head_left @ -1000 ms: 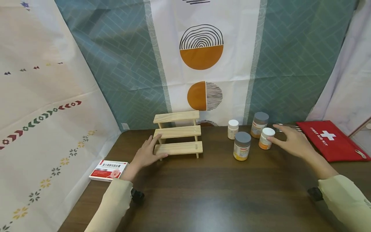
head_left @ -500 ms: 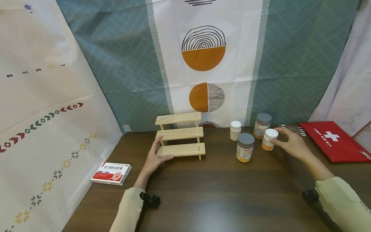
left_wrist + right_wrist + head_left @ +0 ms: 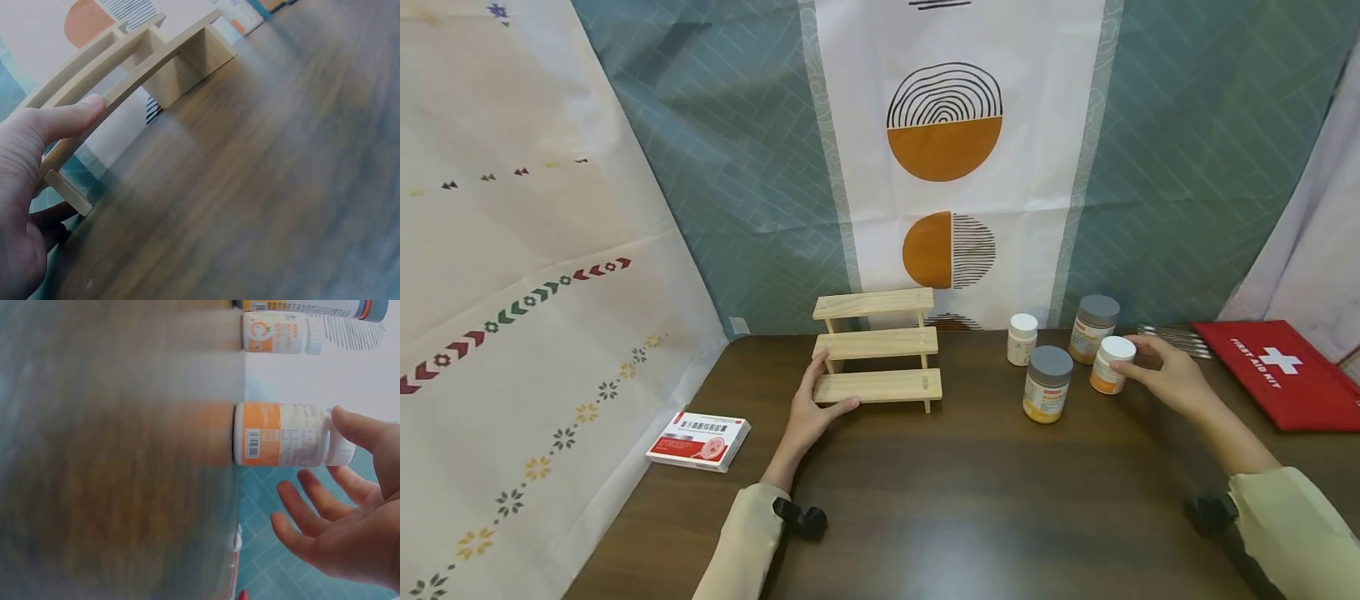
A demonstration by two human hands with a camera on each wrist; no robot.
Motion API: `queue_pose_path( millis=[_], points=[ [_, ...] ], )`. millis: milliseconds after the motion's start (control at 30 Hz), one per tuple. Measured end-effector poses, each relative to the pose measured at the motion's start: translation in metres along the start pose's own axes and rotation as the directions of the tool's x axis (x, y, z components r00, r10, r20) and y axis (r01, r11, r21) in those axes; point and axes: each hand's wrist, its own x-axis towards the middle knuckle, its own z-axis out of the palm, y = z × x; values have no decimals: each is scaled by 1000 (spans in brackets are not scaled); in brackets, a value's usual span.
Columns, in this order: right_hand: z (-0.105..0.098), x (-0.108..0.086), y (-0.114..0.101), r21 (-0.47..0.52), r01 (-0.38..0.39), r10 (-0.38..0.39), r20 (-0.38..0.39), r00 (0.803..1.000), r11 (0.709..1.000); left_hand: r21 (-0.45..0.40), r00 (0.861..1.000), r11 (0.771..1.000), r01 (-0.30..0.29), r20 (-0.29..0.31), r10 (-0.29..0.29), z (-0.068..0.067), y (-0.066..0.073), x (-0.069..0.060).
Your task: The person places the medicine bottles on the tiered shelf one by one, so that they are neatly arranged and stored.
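The three-tier wooden rack [image 3: 877,386] stands left of centre, with my left hand [image 3: 808,417] at its left end. In the left wrist view my thumb presses the lowest shelf's edge [image 3: 139,74], and the other fingers of that hand [image 3: 22,181] reach behind the end leg. My right hand [image 3: 1176,383] pinches the cap of an upright white bottle with an orange label [image 3: 1107,377]. From the right wrist view, thumb and index finger of the hand [image 3: 356,519] lie on opposite sides of the bottle's cap [image 3: 340,445]; the other fingers are spread, off the bottle [image 3: 281,434].
Beside the pinched bottle are a grey-lidded jar [image 3: 1093,329], another grey-lidded jar [image 3: 1047,385] and a small white bottle [image 3: 1022,340]. Several metal tools [image 3: 1176,340] and a red first aid pouch [image 3: 1285,375] lie at the right. A medicine box [image 3: 698,441] lies at the left.
My right index finger has come in against the white bottle's cap. My left forearm has swung rightward, its hand still at the rack's left end. The whole head view has shifted slightly.
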Motion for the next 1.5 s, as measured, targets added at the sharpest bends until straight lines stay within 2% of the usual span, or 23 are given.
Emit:
queue_pose_path(
  millis=[133, 300, 667, 900, 1267, 1367, 1500],
  points=[
    [1, -6, 3, -32, 16, -17, -44, 999, 999, -8, 1000, 1000, 15, 14, -14, 2, -2, -1],
    [2, -5, -1, -48, 33, -37, -98, 994, 998, -4, 1000, 1000, 2, 0, -2, 2, -1, 0],
    [3, -4, -5, -34, 32, -36, -125, 992, 999, -14, 1000, 1000, 16, 8, -16, 1, 0, 1],
    [0, -7, -7, -31, 58, -62, -151, 987, 998, -20, 1000, 1000, 17, 11, -17, 1, -1, 2],
    [-10, -6, -25, -38, 46, -52, -175, 983, 998, -33, 1000, 999, 27, 12, -27, -1, -1, 2],
    [-14, -6, -32, -20, 26, -29, -166, 986, 999, -32, 999, 999, 31, 14, -31, -1, -1, 2],
    [-17, -8, -40, 10, 30, -27, -195, 981, 1000, -30, 999, 999, 30, 20, -30, 0, -2, 2]
  ],
)
